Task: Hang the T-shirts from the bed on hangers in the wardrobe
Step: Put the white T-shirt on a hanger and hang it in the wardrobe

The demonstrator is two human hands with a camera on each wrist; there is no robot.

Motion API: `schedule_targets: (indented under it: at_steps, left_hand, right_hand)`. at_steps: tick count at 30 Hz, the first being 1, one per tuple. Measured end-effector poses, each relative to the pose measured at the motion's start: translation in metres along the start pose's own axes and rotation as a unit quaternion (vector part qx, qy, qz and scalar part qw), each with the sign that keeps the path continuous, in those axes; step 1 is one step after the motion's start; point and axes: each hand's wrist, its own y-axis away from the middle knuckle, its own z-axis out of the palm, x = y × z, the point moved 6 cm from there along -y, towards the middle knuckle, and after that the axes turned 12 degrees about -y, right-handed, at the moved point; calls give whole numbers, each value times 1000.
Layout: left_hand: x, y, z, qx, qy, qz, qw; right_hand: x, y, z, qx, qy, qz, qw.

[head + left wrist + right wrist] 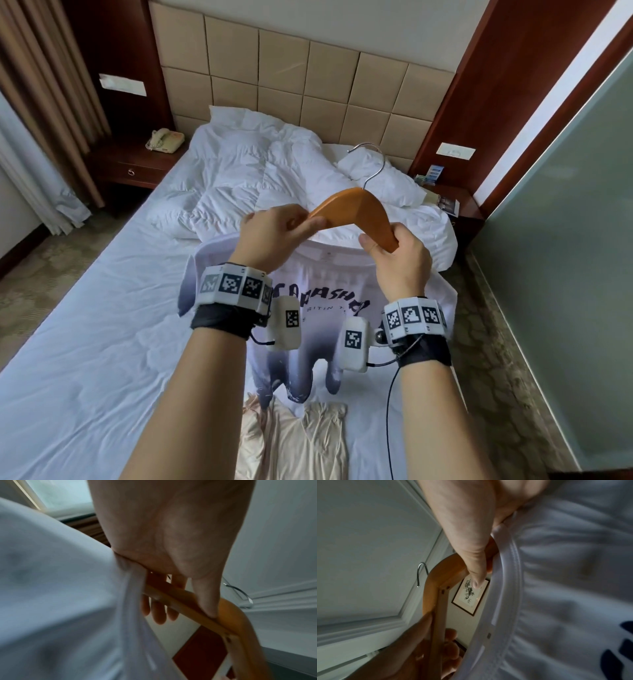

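I hold a wooden hanger (356, 205) with a metal hook (373, 164) up over the bed. My left hand (301, 222) grips its left arm and my right hand (376, 246) grips its right end. A white T-shirt (318, 329) with dark lettering and a grey drip print hangs below the hands, its collar (510, 574) just under the hanger. In the left wrist view my thumb (209, 601) presses on the hanger bar (180, 605), with shirt fabric (126, 569) bunched at the palm. A beige T-shirt (298, 442) lies on the bed near me.
A rumpled white duvet (246, 178) and a pillow (380, 178) cover the head of the bed. A nightstand (137, 164) with a phone stands at the left, another nightstand (459, 205) at the right. A frosted glass wall (565, 240) runs along the right, and curtains (41, 102) hang at the left.
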Motion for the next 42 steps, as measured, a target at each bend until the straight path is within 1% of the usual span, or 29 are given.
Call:
schedule_targets:
  at_steps: [1,3,4,5,7,8,10,11,12,13,14,15,16,18,20,21,24,26,28,32,34,36,37,39,40,41,42]
  left_hand:
    - [4,-1,4,-6,-7,18,1000]
    - [7,-2,8,-3,-21,34,999]
    - [6,-2,9,5,-24,34,999]
    - [4,-2,9,14,-24,34,999]
    - [-2,-2,10,23,-18,26,999]
    - [-5,-3,10,24,-14,19,999]
    - [-8,-5,8,25,-11,2,1000]
    - [-9,-7,7,26,-11,-4,1000]
    - [-10,-7,6,28,-14,-8,999]
    - [-10,-7,5,31,-16,-8,999]
    - [-10,-7,4,35,-18,-8,999]
    - [-10,-6,3,39,-19,-7,999]
    - [-9,-6,2,42,-17,-5,999]
    - [-5,-5,2,47,-15,1,999]
    - [-2,-4,0,53,-16,9,998]
    - [-1,-3,-1,52,-18,13,998]
    - [-3,-1,2,35,-29,18,999]
    - [-5,0,3,32,-32,14,999]
    - [-6,0,3,39,-40,6,998]
    - [-6,1,-1,43,-60,-1,997]
    - [-5,3,-2,40,-67,-2,997]
    - [-4,5,-2,38,-73,-1,997]
    - [-4,6,-2,38,-72,-2,997]
    - [-5,6,-3,38,-61,-5,997]
    - [-5,6,-2,37,-53,-7,998]
    - [-5,6,-2,37,-47,-7,998]
    - [-6,6,-2,37,-41,-6,998]
  right_hand:
    - [2,0,3,-8,0,3,1000]
    - [5,0,5,-19,-16,2,1000]
    - [5,0,5,-19,-31,-11,999]
    - [2,-1,4,-13,-37,-40,998]
    - [-10,0,3,19,-15,-119,993]
    - [-16,2,1,44,-18,-146,988]
    - [-26,7,-7,92,-73,-166,979]
    - [-27,7,-9,95,-105,-161,977]
    - [-29,7,-7,65,-135,-147,978]
    - [-31,6,0,4,-152,-124,981]
    - [-31,6,10,-70,-141,-100,982]
    - [-29,7,22,-137,-106,-79,982]
    - [-24,10,32,-188,-62,-58,978]
    - [-10,17,49,-243,22,-28,969]
    - [0,22,59,-258,57,-18,964]
    - [2,22,61,-249,52,-14,967]
    - [-4,18,51,-173,-23,-24,984]
    - [-10,16,46,-148,-74,-30,986]
    - [-12,16,45,-148,-88,-32,985]
    - [-5,17,48,-188,-44,-26,981]
    - [-1,17,44,-176,-43,-26,983]
    - [-3,15,36,-137,-76,-33,987]
    - [-5,15,30,-105,-103,-44,988]
    - [-11,14,13,-11,-133,-81,988]
    - [-14,14,5,35,-133,-99,985]
    - [-16,13,0,64,-127,-111,984]
    - [-16,12,-1,68,-114,-112,985]
